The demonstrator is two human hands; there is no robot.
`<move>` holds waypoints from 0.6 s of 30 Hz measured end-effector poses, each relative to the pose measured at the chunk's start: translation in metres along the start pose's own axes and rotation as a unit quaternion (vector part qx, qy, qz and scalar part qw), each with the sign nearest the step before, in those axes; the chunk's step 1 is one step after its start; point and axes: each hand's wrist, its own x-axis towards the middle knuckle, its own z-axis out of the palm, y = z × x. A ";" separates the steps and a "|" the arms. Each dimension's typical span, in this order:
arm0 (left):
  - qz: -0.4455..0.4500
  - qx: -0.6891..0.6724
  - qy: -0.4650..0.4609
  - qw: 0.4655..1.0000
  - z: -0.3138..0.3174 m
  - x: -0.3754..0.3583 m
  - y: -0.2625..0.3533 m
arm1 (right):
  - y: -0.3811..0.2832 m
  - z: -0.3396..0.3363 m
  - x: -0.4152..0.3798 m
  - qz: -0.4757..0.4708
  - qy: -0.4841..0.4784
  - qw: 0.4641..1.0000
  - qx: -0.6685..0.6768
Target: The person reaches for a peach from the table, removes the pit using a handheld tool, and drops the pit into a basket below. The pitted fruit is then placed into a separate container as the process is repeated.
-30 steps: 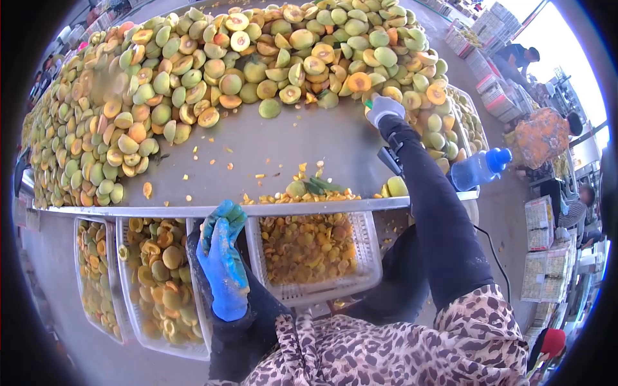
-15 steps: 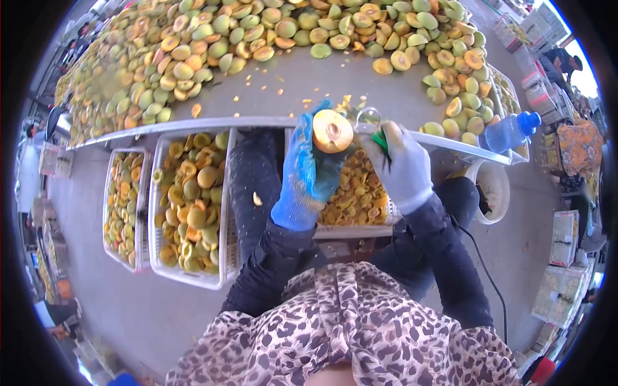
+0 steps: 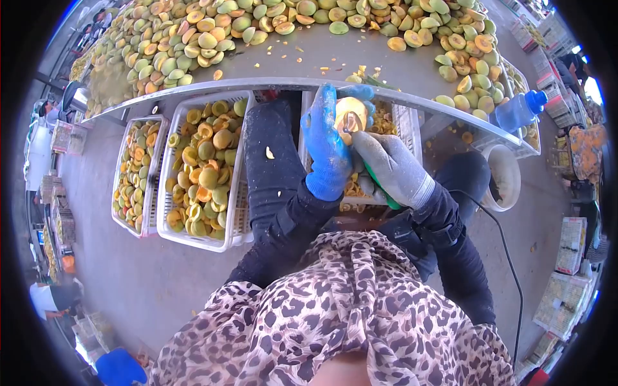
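My left hand (image 3: pixel 328 145), in a blue glove, is wrapped round a peach half (image 3: pixel 351 116) with its cut face turned up. My right hand (image 3: pixel 393 164), in a grey-white glove, grips a pitting knife (image 3: pixel 381 188) by its green handle. Its metal loop sits at the pit in the middle of the peach half. Both hands are together above a white crate (image 3: pixel 412 132) of orange-yellow fruit pieces, which the hands partly hide. My right fingers partly cover the tool.
A grey table (image 3: pixel 283 61) carries a large heap of halved peaches (image 3: pixel 206 42). Two white crates of peach halves (image 3: pixel 209 141) stand at left. A blue bottle (image 3: pixel 515 112) is at the table's right edge, above a white bucket (image 3: pixel 505 177). A black cable (image 3: pixel 502 238) runs along the right.
My right hand has turned and come against the peach half, bringing the knife's loop from beside it onto the pit. The view has shifted, so the table and crates appear farther right.
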 end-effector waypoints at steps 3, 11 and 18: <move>0.049 0.121 -0.100 0.986 0.001 0.000 0.008 | 0.009 -0.002 0.000 -0.162 0.053 0.968 -0.186; -0.129 0.061 -0.140 0.980 -0.008 0.001 0.018 | 0.020 0.001 -0.007 -0.047 0.009 0.997 -0.057; -0.033 0.014 -0.213 0.976 -0.006 0.011 0.014 | 0.010 -0.004 -0.019 0.048 -0.109 0.983 0.141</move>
